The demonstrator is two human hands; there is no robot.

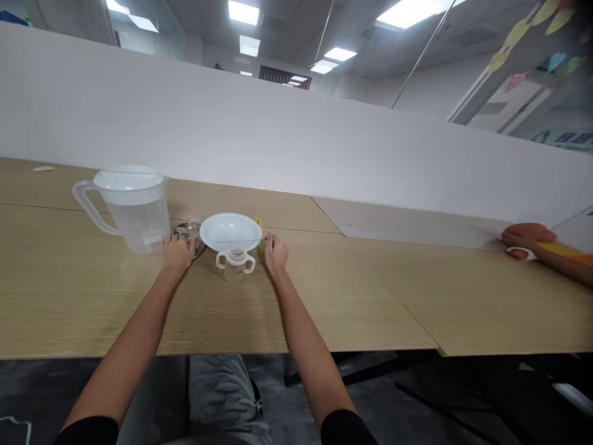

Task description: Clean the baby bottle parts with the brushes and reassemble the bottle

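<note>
A long pale-wood table [352, 296] runs below a white partition, with everything gathered close, seemingly within easy reach of both arms. The left hand [178, 254] lies over the edge of a dark round metal tray [199, 250] bearing small glass pieces, next to a clear plastic jug with a white lid [134, 222]. The right hand [277, 254] sits beside a round white dish [230, 232], a clear two-handled cup [235, 267] and a small yellow-green object [258, 232]. Whether either hand's fingers are spread or pinching anything cannot be told.

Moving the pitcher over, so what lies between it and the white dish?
In the head view, a dark round tray holding a clear item, with the left hand over its near edge.
</note>
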